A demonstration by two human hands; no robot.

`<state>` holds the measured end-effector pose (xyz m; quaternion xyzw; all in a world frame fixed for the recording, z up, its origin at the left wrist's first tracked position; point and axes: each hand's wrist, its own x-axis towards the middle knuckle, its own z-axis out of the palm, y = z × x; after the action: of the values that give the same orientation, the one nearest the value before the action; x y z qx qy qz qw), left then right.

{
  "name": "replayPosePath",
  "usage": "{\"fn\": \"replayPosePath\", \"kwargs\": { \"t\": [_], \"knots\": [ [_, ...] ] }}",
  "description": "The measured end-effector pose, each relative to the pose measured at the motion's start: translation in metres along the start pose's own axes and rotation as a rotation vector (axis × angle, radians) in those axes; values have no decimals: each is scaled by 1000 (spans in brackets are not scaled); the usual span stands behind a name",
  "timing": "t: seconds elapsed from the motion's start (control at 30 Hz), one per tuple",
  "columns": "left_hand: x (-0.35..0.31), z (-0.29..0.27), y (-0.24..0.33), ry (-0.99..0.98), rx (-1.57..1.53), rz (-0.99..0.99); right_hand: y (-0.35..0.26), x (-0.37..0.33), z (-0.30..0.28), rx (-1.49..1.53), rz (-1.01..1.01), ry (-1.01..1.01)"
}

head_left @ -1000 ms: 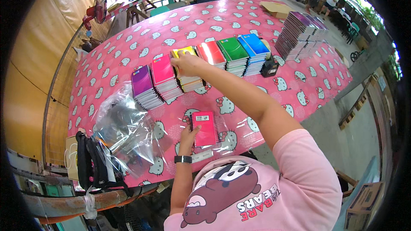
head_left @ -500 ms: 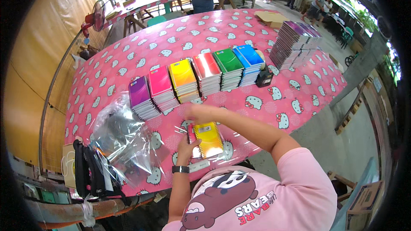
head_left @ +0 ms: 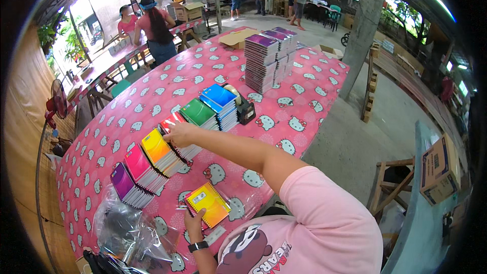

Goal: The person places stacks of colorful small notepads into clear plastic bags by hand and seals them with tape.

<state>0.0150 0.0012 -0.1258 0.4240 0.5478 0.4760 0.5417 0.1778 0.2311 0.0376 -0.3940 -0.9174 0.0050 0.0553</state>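
My left hand (head_left: 195,221) grips a yellow spiral notebook (head_left: 209,205) near the table's front edge, its thumb lying on the cover. Whatever lies beneath that notebook is mostly hidden. Farther out, my right hand (head_left: 178,135) has its fingers closed at the top of the red notebook stack (head_left: 171,120), covering part of the top cover. This stack stands in a row with stacks of purple notebooks (head_left: 123,182), pink notebooks (head_left: 138,164), yellow notebooks (head_left: 157,144), green notebooks (head_left: 198,112) and blue notebooks (head_left: 218,96).
Clear plastic bags (head_left: 133,233) lie left of my left hand. A black tape dispenser (head_left: 245,109) stands beside the blue stack. Tall notebook piles (head_left: 264,63) and flat cardboard (head_left: 238,38) occupy the far end of the pink table (head_left: 152,91). Several people are in the background.
My right hand has reached outward from near the held yellow notebook to the red stack. My left hand still holds the yellow notebook. The head view has turned to the right.
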Motion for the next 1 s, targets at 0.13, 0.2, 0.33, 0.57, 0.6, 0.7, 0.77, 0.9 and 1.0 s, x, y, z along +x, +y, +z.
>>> {"fn": "replayPosePath", "kwargs": {
  "t": [0.13,0.2,0.33,0.57,0.6,0.7,0.77,0.9,1.0],
  "knots": [
    [-2,2,2,-1,-56,-78,8,-12,-7,110,40,208],
    [-2,-6,3,7,-15,-44,8,-12,-18,212,21,355],
    [-6,-2,5,-20,54,65,-18,-76,-63,530,-168,64],
    [-10,7,27,73,265,42,-76,-75,88,512,-527,-349],
    [6,-4,-9,92,174,97,-82,-69,90,447,-536,-263],
    [2,5,-1,140,144,93,-28,-40,46,288,-72,32],
    [0,11,2,145,78,111,33,-42,26,-16,288,256],
    [0,13,5,73,36,89,99,-83,29,-150,313,302],
    [-1,2,-10,123,42,78,49,-93,-15,152,236,700]
  ]
}}
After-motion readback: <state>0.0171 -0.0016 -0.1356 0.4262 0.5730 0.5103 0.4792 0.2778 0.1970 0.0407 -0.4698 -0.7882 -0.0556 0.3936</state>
